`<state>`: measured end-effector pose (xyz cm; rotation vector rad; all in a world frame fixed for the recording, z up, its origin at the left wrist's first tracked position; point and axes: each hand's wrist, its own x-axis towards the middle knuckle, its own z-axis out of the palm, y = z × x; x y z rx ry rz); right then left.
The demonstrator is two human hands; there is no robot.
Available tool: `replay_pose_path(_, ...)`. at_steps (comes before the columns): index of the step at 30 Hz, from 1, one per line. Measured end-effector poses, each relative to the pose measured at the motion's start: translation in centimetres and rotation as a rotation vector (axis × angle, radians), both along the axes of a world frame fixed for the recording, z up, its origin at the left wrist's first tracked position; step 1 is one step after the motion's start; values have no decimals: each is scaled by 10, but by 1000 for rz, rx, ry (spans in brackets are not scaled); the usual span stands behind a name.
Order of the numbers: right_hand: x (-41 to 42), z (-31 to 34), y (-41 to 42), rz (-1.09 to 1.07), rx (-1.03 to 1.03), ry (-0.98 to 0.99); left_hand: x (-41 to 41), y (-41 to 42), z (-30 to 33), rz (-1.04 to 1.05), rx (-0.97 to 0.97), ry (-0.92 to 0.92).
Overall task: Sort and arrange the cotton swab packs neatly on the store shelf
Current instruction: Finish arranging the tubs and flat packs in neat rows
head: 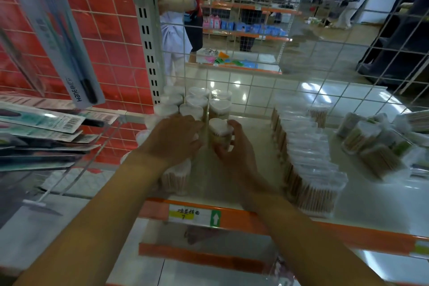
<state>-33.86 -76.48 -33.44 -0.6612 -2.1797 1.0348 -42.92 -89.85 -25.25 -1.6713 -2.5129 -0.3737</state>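
Observation:
Several clear heart-shaped cotton swab packs (197,100) stand in rows at the left of the white shelf (371,195). My right hand (234,146) grips one heart-shaped pack (219,129) just right of a clear divider (206,127). My left hand (176,138) rests curled over the packs on the divider's left side, hiding the ones beneath it; what it holds cannot be made out. More packs (175,180) stand below my left wrist near the shelf front.
A long row of flat rectangular swab packs (308,160) runs front to back right of my hands. Loose packs (371,144) lie tumbled at the far right. Toothbrush cards (41,123) hang at left. A wire grid (255,72) backs the shelf; an orange price rail (232,218) edges its front.

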Motion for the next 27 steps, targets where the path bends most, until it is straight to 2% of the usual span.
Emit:
replay_pose_path(8,-25,0,5,-22,-13,-39,-14,2,-14,7,-58,58)
replay_pose_path(17,-32,-1,8,-58,-39,-47,-17,-1,-16,8,-141,-64)
replay_pose_path(27,-31,2,6,-69,-37,-83,-12,-1,-8,-22,-81,-18)
